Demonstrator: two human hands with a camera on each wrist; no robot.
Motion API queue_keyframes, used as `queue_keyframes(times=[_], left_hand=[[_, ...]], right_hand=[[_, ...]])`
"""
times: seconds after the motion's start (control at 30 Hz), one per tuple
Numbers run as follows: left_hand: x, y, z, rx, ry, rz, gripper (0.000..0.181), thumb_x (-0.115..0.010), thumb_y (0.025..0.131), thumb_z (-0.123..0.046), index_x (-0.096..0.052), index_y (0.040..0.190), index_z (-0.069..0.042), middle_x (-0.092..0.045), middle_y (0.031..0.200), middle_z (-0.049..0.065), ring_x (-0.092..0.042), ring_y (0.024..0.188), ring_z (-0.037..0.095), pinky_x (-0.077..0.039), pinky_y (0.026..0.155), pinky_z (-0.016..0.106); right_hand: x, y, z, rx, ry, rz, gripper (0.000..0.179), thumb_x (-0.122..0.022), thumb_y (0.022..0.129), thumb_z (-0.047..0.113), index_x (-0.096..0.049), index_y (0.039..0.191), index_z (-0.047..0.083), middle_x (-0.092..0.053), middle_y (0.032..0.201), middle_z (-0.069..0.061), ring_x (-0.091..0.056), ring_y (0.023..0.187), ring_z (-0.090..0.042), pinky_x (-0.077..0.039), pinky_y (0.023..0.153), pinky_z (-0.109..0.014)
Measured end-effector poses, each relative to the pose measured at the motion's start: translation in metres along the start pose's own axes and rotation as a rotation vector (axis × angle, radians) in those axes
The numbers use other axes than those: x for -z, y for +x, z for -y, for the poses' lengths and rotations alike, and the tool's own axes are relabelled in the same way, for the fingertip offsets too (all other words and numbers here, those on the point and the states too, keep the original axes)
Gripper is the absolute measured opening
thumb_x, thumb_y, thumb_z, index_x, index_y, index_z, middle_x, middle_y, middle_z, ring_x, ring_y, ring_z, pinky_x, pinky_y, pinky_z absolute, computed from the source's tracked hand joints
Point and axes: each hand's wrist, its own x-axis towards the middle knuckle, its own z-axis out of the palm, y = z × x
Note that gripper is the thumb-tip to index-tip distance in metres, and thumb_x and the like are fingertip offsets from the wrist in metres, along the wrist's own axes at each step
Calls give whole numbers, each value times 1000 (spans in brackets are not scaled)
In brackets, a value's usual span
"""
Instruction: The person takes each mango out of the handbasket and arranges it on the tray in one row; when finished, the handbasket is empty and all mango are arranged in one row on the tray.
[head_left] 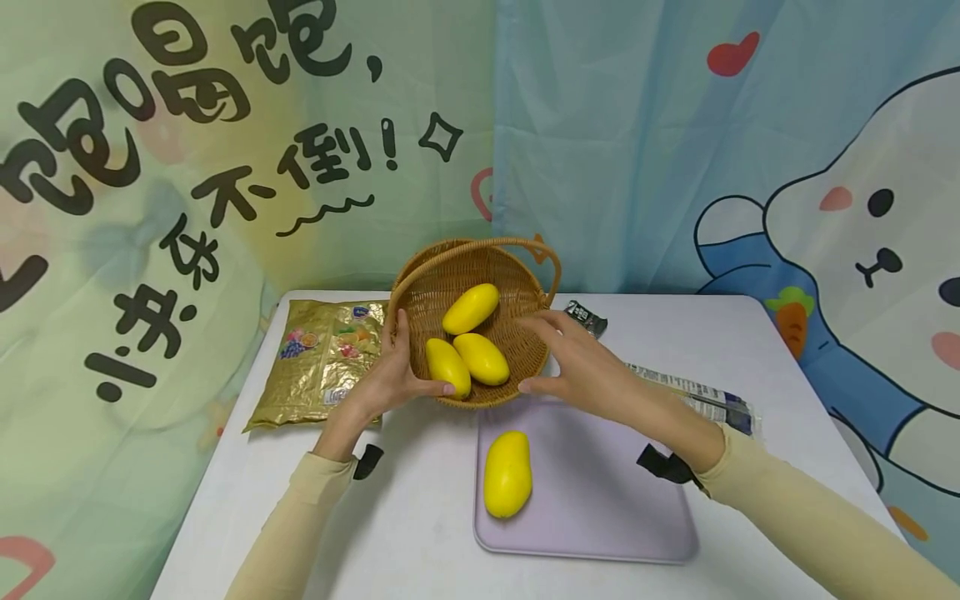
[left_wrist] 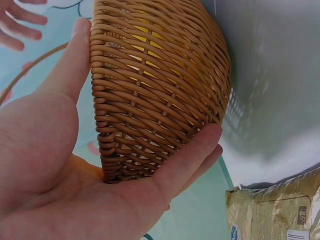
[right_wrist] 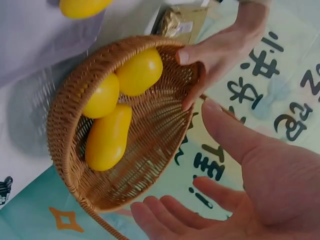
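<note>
A brown wicker basket [head_left: 517, 287] with a hoop handle is tilted, its mouth facing me. Inside lie three yellow mangoes [head_left: 471, 308], gathered toward its lower left. My left hand [head_left: 386, 375] grips the basket's left side, thumb at the rim and fingers against the woven outside wall [left_wrist: 150, 90]. At the basket's right, my right hand [head_left: 585, 362] is spread with thumb and fingers apart; the right wrist view shows a gap between it and the rim. One more mango [head_left: 507, 473] lies on a pale purple tray [head_left: 600, 508] in front of the basket.
A gold snack bag [head_left: 311, 367] lies left of the basket on the white table [head_left: 420, 508]. Behind my right arm are a small black packet [head_left: 587, 318] and a long printed packet [head_left: 705, 398], partly covered. A printed curtain [head_left: 600, 150] hangs behind the table.
</note>
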Motion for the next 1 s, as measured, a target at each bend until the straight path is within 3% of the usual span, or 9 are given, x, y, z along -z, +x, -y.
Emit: queue_keyframes(times=[0.4,0.7,1.0], left_hand=[[-1,-1,-1,17,27,-4,145,-88,75,-48,28,158,-20,35,163,15,-54,127,51,-52,103,50],[-1,0,1,26,37,3,145,-88,75,-49,28,157,-23,36,163,13,-56,126,50,-53,101,50],[-2,0,1,22,18,-2,145,-89,75,-47,28,157,-23,36,163,13,-49,133,52,-47,108,52]], right_hand=[[8,59,-16,-5,51,237,86,-79,89,37,-35,158,11,-33,161,-21,-38,145,-40,-39,114,-58],[-15,89,-32,-14,46,376,87,-79,90,34,-33,158,9,-32,163,-16,-28,152,-36,-34,119,-55],[-36,106,-33,-1,-5,460,85,-79,89,30,-34,157,4,-39,157,-24,-43,142,-36,-39,116,-50]])
